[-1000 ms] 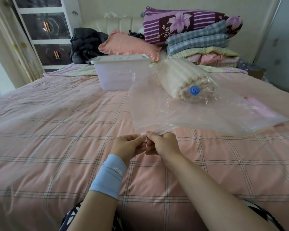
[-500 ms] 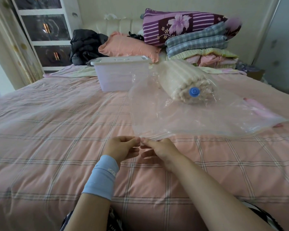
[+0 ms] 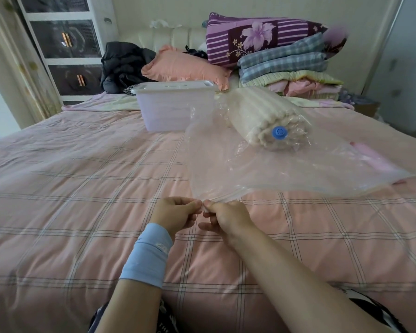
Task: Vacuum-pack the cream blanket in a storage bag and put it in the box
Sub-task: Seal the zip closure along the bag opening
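Grip tightens again, left hand and right hand pinching the storage bag corner, sealing seemingly barely begun

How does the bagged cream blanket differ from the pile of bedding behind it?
The cream blanket is rolled up; the pile of bedding is folded flat and stacked. The blanket sits inside a clear storage bag; the pile is uncovered. The blanket is plain; the pile mixes checks, stripes and flowers. Both rest on the bed.
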Available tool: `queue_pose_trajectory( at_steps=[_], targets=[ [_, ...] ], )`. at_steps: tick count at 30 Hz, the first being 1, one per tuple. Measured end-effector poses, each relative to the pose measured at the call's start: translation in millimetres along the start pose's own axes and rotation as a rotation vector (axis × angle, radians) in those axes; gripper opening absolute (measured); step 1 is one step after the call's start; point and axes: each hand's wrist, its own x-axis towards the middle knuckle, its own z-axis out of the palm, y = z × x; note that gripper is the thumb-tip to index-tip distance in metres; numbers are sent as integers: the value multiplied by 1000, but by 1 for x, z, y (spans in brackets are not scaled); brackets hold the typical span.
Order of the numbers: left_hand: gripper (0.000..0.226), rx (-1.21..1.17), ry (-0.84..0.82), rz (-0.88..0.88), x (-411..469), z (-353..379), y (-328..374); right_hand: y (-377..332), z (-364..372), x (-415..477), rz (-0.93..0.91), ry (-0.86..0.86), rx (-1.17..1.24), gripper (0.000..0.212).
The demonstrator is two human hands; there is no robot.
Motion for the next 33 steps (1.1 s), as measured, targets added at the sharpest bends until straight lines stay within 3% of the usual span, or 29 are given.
queue_pose_trajectory(
  at_steps=[4, 10, 24, 33],
  targets=[
    [7, -9, -27, -39, 2, -1, -2, 3, -2, 1, 38, 40, 24, 14],
    [7, -24, -107, -63, 0, -10, -2, 4, -5, -5, 101, -135, 23, 19],
    [6, -30, -33, -21, 1, -1, -3, -1, -5, 8, 43, 112, 51, 10],
    [10, -83, -93, -38, 2, -7, -4, 0, -3, -4, 33, -98, 77, 20]
  ],
)
